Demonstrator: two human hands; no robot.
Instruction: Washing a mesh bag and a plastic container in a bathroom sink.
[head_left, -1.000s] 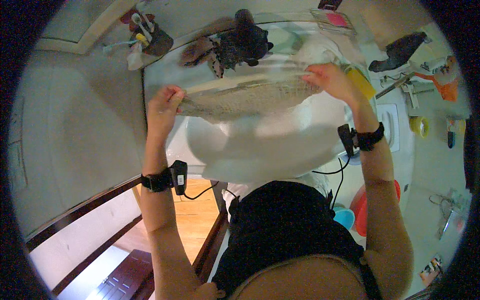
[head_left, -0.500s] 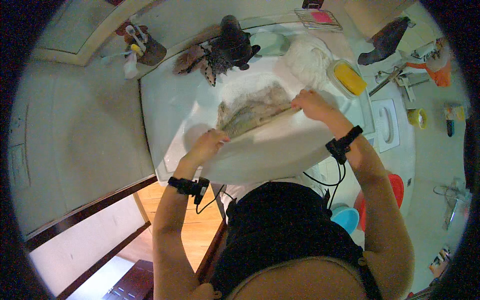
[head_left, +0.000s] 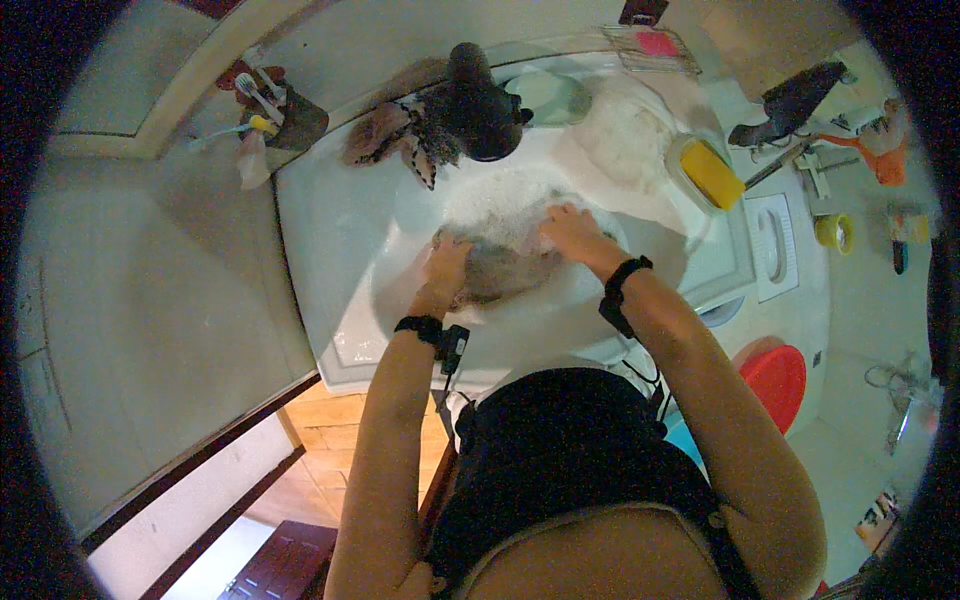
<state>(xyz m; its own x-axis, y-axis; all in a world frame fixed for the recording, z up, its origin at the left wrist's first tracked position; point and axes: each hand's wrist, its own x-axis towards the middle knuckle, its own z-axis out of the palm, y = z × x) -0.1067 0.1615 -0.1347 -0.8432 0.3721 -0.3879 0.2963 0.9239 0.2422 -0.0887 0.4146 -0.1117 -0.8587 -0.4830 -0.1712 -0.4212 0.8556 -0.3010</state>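
Your L hand & R hand sit at opp. sides of the grey cloth in the sudsy sink, prob. to steady it; finger closure unclear.

My sleeveless black cloth top, with a matching black band on each wrist.
At the lower centre of the frame, my top has a curved neckline and a small round button toward its right; white cloth shows at my waist. My slim black left wristband carries a boxy black module with a pale mark and thin dark cable; my slim black right wristband carries another dark module.
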